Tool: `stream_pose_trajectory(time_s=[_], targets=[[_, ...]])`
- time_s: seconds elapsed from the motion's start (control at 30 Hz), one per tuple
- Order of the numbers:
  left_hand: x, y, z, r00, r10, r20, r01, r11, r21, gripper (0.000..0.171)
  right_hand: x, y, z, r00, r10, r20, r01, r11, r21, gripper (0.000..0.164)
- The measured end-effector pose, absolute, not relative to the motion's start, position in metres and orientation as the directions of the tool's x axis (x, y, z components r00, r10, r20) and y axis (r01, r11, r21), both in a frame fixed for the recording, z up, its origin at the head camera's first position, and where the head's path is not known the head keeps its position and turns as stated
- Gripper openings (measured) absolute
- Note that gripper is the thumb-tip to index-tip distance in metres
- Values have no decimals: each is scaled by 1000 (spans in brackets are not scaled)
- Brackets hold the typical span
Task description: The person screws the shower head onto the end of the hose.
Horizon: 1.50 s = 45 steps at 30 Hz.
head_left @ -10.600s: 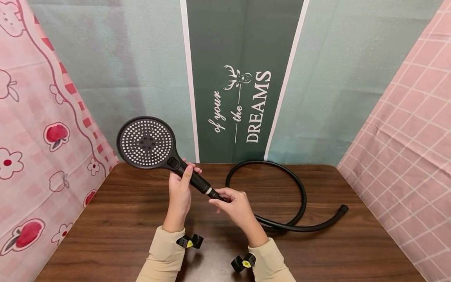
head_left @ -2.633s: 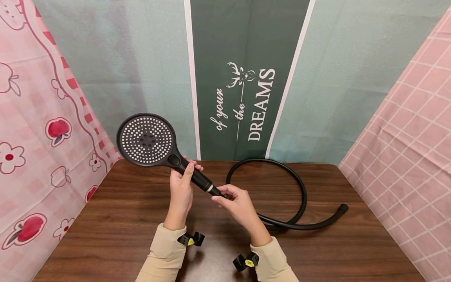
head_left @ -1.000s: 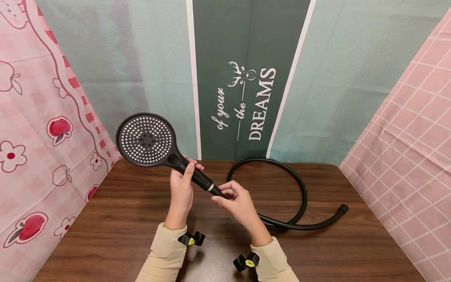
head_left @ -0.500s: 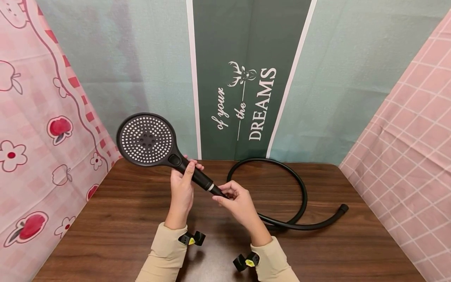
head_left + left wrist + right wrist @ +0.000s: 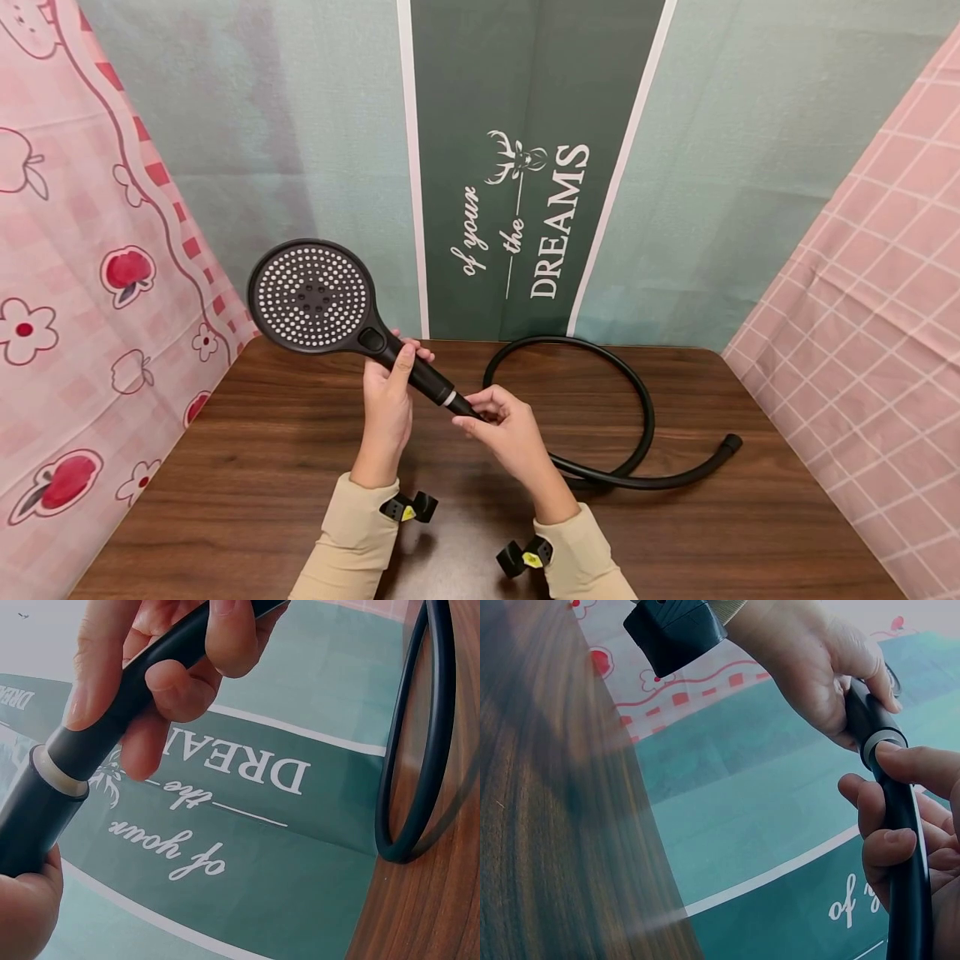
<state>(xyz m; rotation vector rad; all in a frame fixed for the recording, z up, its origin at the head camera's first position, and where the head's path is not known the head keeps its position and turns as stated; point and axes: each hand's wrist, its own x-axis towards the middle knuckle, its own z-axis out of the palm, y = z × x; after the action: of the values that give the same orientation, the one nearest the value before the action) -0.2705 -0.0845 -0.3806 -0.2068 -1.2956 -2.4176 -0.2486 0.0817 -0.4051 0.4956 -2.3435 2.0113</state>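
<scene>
A black handheld shower head (image 5: 312,297) with pale nozzles is held above the table, tilted, its face toward the head camera. My left hand (image 5: 386,408) grips its handle (image 5: 420,377), thumb along the front. My right hand (image 5: 510,433) pinches the end of the black shower hose (image 5: 647,417) at the handle's lower end. In the left wrist view, a pale ring (image 5: 60,774) shows between the handle (image 5: 34,821) and the hose's end piece (image 5: 90,742). The right wrist view has my right thumb (image 5: 915,763) on that end piece, close below the ring.
The hose loops across the wooden table (image 5: 247,467) to the right, its free end (image 5: 732,444) near the right side. Green cloth (image 5: 525,50) hangs behind. Pink patterned cloths stand at the left (image 5: 67,250) and right (image 5: 862,292).
Between the earlier frames and now, my right fingers shift slightly around the hose end. My left hand keeps its grip, and the shower head and hose loop stay almost in place.
</scene>
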Motion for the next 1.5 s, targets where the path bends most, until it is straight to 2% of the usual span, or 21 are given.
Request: stream_pose_trajectory(time_s=[1.0,1.2,1.5], targets=[[-269,-85,-380,-918,-262,300,394,-495,774,26,-250,84,-408,-952,-240,190,-228,138,-964,23],[-269,-85,-380,-921,-257,291,384,-496,779,32,-251,84,-408,-950,-248,189,-231,151,-961,22],[-268,-86,-380,-924,-250,290,379,-492,784,26,-250,83,-407,-950,-250,184,-226,151,-962,21]])
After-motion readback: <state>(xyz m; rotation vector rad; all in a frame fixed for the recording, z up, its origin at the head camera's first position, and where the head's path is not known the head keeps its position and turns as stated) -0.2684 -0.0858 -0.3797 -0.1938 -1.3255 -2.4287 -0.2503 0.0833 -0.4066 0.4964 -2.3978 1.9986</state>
